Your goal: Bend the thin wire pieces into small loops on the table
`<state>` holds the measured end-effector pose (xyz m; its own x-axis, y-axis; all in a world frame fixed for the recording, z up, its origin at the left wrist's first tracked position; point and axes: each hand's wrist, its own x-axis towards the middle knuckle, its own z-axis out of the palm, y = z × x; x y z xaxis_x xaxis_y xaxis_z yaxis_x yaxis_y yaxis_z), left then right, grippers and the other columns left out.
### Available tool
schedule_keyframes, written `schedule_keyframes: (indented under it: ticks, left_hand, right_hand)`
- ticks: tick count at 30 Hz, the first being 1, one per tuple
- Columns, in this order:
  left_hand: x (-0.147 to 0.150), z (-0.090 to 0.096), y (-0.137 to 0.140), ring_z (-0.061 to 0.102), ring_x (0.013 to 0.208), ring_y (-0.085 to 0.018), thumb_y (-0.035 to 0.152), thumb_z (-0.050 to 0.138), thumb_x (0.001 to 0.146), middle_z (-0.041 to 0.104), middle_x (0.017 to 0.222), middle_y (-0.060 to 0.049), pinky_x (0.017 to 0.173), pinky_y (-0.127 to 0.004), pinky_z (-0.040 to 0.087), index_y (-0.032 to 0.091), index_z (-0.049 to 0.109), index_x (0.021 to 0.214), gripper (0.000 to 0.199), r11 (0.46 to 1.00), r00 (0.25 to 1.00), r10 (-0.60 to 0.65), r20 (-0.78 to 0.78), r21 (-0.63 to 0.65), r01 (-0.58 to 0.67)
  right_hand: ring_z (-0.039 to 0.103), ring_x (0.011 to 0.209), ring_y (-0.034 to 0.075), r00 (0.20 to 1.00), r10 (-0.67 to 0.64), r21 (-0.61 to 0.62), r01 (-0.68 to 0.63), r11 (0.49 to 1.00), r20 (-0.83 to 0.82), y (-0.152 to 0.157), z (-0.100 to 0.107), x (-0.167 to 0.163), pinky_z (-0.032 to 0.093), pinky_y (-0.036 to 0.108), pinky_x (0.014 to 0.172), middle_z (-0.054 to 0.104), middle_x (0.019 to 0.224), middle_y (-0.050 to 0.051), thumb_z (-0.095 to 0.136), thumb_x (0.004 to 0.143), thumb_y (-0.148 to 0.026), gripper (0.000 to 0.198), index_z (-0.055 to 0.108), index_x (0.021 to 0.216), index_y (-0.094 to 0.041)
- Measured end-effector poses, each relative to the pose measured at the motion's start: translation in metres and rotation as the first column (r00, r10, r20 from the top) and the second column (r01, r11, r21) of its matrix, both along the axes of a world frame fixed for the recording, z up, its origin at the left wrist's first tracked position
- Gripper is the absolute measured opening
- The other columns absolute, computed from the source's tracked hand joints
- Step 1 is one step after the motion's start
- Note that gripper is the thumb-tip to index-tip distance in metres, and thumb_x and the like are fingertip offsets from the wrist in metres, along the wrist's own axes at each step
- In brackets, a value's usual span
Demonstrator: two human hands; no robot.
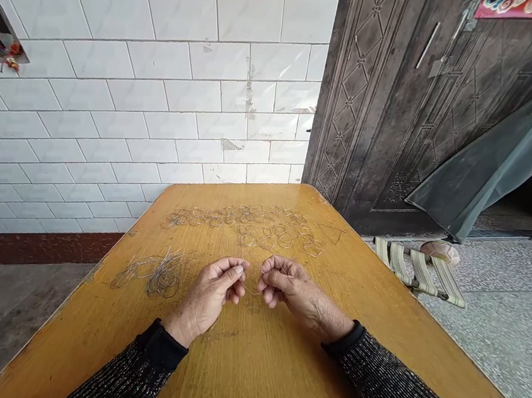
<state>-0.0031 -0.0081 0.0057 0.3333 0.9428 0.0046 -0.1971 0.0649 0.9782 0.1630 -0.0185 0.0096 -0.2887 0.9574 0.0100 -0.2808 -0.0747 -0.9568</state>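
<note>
A thin wire (251, 292) runs in a shallow curve between my two hands, above the middle of the table. My left hand (219, 286) pinches one part of it between thumb and forefinger. Close by on the right, my right hand (292, 287) pinches another part, its fingers curled in. Left of my left hand lies a tangled bundle of loose wire (163, 277). Beyond my hands, several wire pieces bent into loops (230, 215) are spread in rows across the table.
The yellow wooden table (258, 363) reaches to a white tiled wall (174, 75). A dark carved door (375, 109) with a grey-green curtain (503, 154) stands at the right. Beside the table's right edge is a low stool with striped straps (422, 272).
</note>
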Motion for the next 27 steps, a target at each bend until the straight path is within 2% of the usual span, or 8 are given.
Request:
schedule_keyframes:
  ticks: [3,8,14,18,22,27]
  left_hand:
    - [0.0013,0.0011,-0.0016,0.051,0.058,-0.007,0.028,0.066,0.070,0.055,0.074,-0.001,0.051,-0.018,0.037,0.013,0.060,0.085,0.022,0.996,0.994,-0.043,0.100,-0.071,0.050]
    - [0.0020,0.0022,-0.0038,0.054,0.062,-0.008,0.023,0.068,0.069,0.057,0.070,0.000,0.055,-0.019,0.040,0.014,0.059,0.079,0.016,0.988,0.973,-0.086,0.213,-0.107,0.111]
    - [0.0039,0.0003,-0.0038,0.053,0.057,-0.005,0.022,0.069,0.068,0.056,0.070,0.002,0.054,-0.018,0.041,0.015,0.060,0.077,0.014,0.975,0.945,-0.060,0.323,-0.183,0.125]
    - [0.0060,0.0010,-0.0045,0.051,0.056,-0.005,0.019,0.071,0.066,0.055,0.068,0.003,0.055,-0.017,0.041,0.015,0.061,0.075,0.014,0.964,0.924,-0.038,0.381,-0.231,0.135]
    - [0.0059,0.0019,-0.0043,0.050,0.054,-0.005,0.019,0.072,0.064,0.056,0.066,0.002,0.053,-0.018,0.040,0.015,0.062,0.074,0.014,0.971,0.936,-0.012,0.352,-0.218,0.094]
    - [0.0049,-0.0008,-0.0042,0.050,0.053,-0.007,0.026,0.071,0.064,0.056,0.063,0.001,0.052,-0.021,0.039,0.013,0.064,0.077,0.019,0.992,0.982,-0.011,0.190,-0.122,0.035]
  right_hand:
    - [0.055,0.043,0.007,0.999,-0.042,-0.029,0.042,0.999,-0.008,0.0012,-0.0012,0.0009,0.041,0.015,0.040,0.063,0.058,-0.001,0.062,0.063,-0.025,0.018,0.049,0.072,-0.017]
    - [0.058,0.047,0.007,0.996,-0.066,-0.028,0.065,0.998,-0.061,0.0014,-0.0022,0.0035,0.042,0.015,0.042,0.064,0.061,0.000,0.066,0.065,-0.027,0.019,0.052,0.072,-0.016]
    - [0.054,0.047,0.005,0.982,0.028,0.010,-0.026,1.000,-0.185,-0.0001,-0.0012,0.0014,0.042,0.016,0.045,0.063,0.065,0.000,0.070,0.065,-0.030,0.022,0.060,0.077,-0.014]
    - [0.049,0.042,0.003,0.980,-0.028,0.035,0.035,0.999,-0.199,-0.0011,-0.0004,-0.0028,0.038,0.015,0.041,0.061,0.061,-0.001,0.071,0.063,-0.032,0.022,0.061,0.073,-0.014]
    - [0.047,0.039,0.004,0.991,-0.064,0.057,0.072,0.996,-0.121,-0.0015,0.0016,-0.0024,0.036,0.016,0.038,0.061,0.058,-0.002,0.070,0.063,-0.034,0.023,0.058,0.069,-0.016]
    - [0.048,0.040,0.005,0.999,-0.004,0.105,0.001,0.994,0.032,-0.0021,0.0057,0.0040,0.037,0.017,0.038,0.062,0.058,-0.002,0.068,0.064,-0.038,0.026,0.058,0.071,-0.016]
